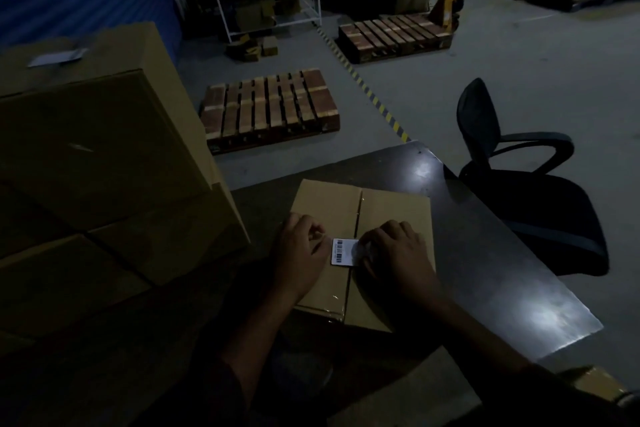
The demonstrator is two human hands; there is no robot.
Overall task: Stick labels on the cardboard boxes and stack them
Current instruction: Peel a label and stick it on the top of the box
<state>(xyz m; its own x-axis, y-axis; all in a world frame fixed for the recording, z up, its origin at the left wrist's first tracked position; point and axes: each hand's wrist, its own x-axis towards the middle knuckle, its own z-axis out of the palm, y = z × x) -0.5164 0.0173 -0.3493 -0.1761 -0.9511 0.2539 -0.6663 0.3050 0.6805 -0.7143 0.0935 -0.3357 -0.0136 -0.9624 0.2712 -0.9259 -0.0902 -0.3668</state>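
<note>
both hands (300,253) (398,253) press a label (343,251) on a box (391,208), fingertips hidden in gloom.

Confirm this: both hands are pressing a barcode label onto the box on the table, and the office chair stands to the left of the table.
Wrong on the chair. The head view shows both hands, left and right, at the label on the box on the table, but the chair stands to the table's right.
</note>
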